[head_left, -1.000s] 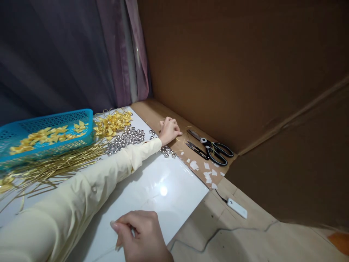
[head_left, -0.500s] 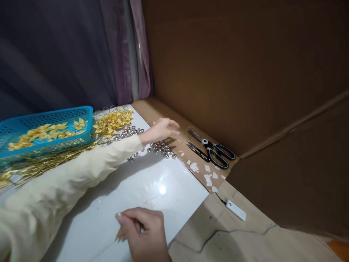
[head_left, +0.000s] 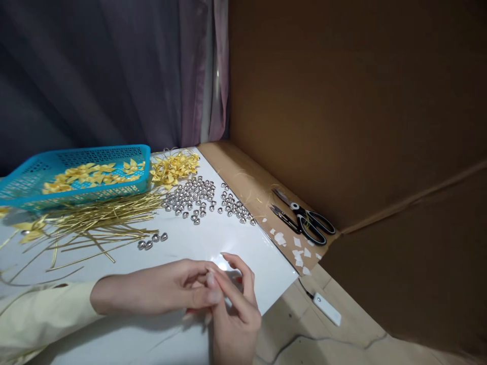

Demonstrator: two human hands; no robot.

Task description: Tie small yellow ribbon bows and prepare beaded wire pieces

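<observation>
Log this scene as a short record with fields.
left hand: fingertips meet the right hand's, above the white board
right hand: fingers curled; whatever is pinched is too small to tell
silver beads: heaped behind the hands
gold strips: loose beside the blue basket
gold bows: piled right of the basket
scissors: on cardboard

Turquoise perforated basket (head_left: 81,175) holding yellow ribbon bows (head_left: 91,175), gold strips (head_left: 102,218) before the basket, silver beads (head_left: 190,195) right of it — black-handled scissors (head_left: 308,220) beyond, on brown cardboard (head_left: 342,101), glossy white board (head_left: 190,243)
</observation>
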